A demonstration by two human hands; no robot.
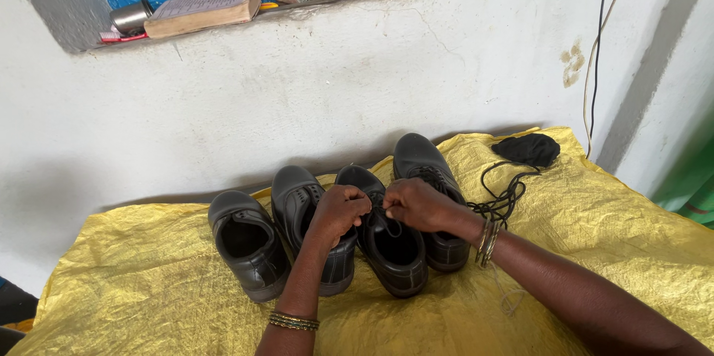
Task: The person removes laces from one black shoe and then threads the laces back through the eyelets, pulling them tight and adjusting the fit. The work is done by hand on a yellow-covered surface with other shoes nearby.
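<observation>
Several black leather shoes stand in a row on a yellow woven sheet [149,281], toes toward the wall. Both hands work over the third shoe [393,248] from the left. My left hand [338,209] is closed over its upper left edge, fingers pinching the black lace [390,223]. My right hand [418,204] is closed on the same lace at the shoe's tongue. The leftmost shoe [245,244] has no lace showing. The second shoe [301,200] sits partly under my left wrist. The rightmost shoe [424,162] lies behind my right hand. Bangles circle both wrists.
A loose bundle of black laces [506,196] and a black cloth [526,149] lie on the sheet at the right. A white wall rises behind the shoes. A wall niche above holds a thick book [202,12], a steel cup [131,17] and crumpled paper. Cables hang at upper right.
</observation>
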